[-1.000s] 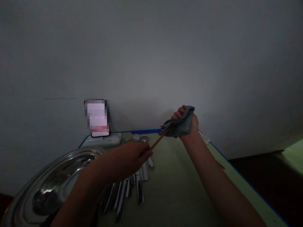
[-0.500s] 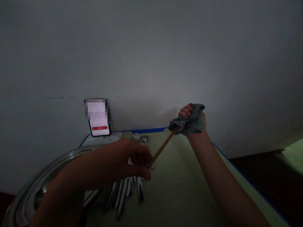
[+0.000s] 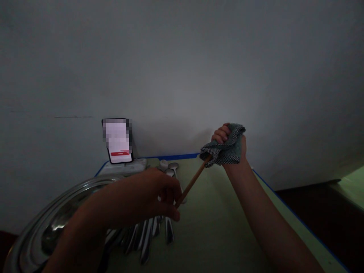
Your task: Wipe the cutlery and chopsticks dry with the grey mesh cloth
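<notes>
My left hand [image 3: 165, 193] pinches the lower end of a thin wooden stick [image 3: 193, 180], which slants up to the right. Its kind does not show, since the upper end disappears into a grey-green checked cloth [image 3: 227, 149]. Closed around that cloth is my right hand [image 3: 221, 134], with the stick's far end wrapped inside. Beneath my left forearm lies a pile of metal cutlery [image 3: 146, 239], handles toward me, partly covered by the arm. Spoon bowls [image 3: 173, 166] show beyond my left hand.
A large round steel basin [image 3: 31, 231] stands at the left, partly behind my forearm. A phone [image 3: 119, 142] with a lit screen leans against the wall [image 3: 182, 76] at the back. The pale green table [image 3: 210, 227] has a blue edge [image 3: 176, 156].
The cloth and my right hand have shifted slightly left and down along the stick. My left hand stays nearly in place, still pinching the lower end.
</notes>
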Motion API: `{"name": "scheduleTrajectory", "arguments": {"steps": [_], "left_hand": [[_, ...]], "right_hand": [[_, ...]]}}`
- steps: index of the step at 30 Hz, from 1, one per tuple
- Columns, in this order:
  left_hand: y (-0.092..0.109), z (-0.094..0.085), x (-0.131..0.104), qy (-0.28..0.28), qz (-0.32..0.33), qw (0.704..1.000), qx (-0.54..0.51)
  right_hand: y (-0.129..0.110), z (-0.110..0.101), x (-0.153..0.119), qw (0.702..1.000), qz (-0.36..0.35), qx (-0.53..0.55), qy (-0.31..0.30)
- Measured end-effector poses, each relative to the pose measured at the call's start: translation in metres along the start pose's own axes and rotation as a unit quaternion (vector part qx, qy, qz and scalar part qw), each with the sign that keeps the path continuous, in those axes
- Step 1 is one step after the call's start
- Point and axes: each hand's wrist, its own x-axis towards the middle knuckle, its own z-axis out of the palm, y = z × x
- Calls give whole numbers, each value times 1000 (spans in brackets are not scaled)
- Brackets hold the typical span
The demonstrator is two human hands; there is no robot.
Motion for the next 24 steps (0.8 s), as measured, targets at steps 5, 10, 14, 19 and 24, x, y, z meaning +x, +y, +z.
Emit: {"name": "scheduleTrajectory", "arguments": {"steps": [5,10,14,19,24], "left_hand": [[-3,3,4,2,-21,1000,12],[-3,7,7,20,-3,1000,20],[1,8,9,100,35,994,-4],[8,9,11,161,80,983,-21],[10,13,17,162,122,979,26]], "right_hand": [[1,1,-2,999,1,-18,-31],[5,3,-4,998,20,-30,-45],[12,9,-10,998,45,-37,-33],[18,15,-14,995,70,-57,-39],[20,16,-16,993,64,-89,-45]]}}
